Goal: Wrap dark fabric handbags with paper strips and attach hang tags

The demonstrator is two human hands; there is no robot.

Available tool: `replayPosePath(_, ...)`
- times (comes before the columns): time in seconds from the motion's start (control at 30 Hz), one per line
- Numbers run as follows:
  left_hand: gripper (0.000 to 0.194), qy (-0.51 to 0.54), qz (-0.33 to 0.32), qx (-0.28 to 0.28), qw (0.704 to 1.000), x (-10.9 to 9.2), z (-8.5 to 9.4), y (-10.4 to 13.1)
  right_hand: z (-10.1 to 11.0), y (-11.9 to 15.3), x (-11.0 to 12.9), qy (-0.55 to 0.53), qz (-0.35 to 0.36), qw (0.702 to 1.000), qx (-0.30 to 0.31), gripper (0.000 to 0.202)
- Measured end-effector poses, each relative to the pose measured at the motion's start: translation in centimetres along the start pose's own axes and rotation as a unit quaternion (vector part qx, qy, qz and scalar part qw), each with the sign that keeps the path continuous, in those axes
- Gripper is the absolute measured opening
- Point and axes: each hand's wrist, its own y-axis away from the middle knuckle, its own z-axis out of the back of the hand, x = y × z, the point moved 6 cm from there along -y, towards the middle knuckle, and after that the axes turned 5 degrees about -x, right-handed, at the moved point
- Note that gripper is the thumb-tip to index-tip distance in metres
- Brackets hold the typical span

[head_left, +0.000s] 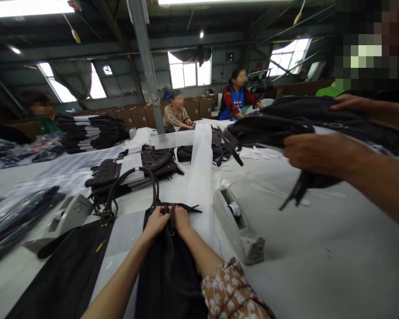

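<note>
A black handbag [76,261] lies flat on the table in front of me, a strip of white paper [123,239] wrapped around its middle. Its looped handle [118,186] stands up at the far edge. My left hand [157,221] and my right hand [180,218] are side by side at the bag's far right corner. Their fingers are closed around a black strap [171,217]; the fingertips are partly hidden. The strap's loose length trails down over the bag's right part. A grey tape dispenser [239,226] stands to the right of my right hand.
Another tape dispenser [60,217] is at the left, beside plastic-wrapped items [23,217]. More black bags [133,166] and a tall stack [91,133] stand farther back. At the right, a co-worker's hands [319,153] hold black bags [286,119]. Several people sit or stand around the table.
</note>
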Motion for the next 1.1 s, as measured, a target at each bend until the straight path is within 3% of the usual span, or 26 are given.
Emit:
replayPosePath(0.13, 0.023, -0.034, 0.019, -0.02, 0.999, 0.2, 0.5, -0.5, 1.8, 2.4, -0.4, -0.003, 0.039, 0.999, 0.01, 0.031)
replayPosePath(0.27, 0.027, -0.061, 0.029, -0.032, 0.997, -0.1, 0.7, -0.5, 1.7, 7.5, 0.1, 0.012, 0.081, 0.996, 0.039, 0.044)
replayPosePath(0.47, 0.034, -0.107, 0.072, -0.056, 0.99, 0.2, -0.2, -0.4, 0.0, 13.9, 1.5, 0.066, 0.166, 0.968, 0.176, 0.045)
replayPosePath(0.57, 0.037, -0.114, 0.092, -0.059, 0.987, 0.3, -0.5, -0.2, 1.6, 16.4, 1.0, -0.015, 0.149, 0.964, 0.22, 0.047)
replayPosePath(0.73, 0.04, -0.084, 0.098, -0.057, 0.99, -0.3, -1.0, 0.0, 7.1, 20.8, 0.6, -0.269, 0.042, 0.944, 0.185, 0.043)
replayPosePath(0.87, 0.05, -0.023, 0.071, -0.024, 0.997, -1.4, -0.7, 1.4, 8.8, 22.3, 2.1, -0.291, -0.064, 0.935, 0.195, 0.049)
replayPosePath(0.97, 0.05, 0.034, 0.023, 0.013, 0.999, -1.8, 1.2, 5.0, 8.3, 22.3, 3.1, -0.26, -0.091, 0.948, 0.159, 0.033)
replayPosePath(1.1, 0.045, 0.053, -0.046, 0.041, 0.997, -0.6, 3.7, 11.9, 7.9, 22.7, 2.3, -0.184, -0.092, 0.979, -0.001, 0.04)
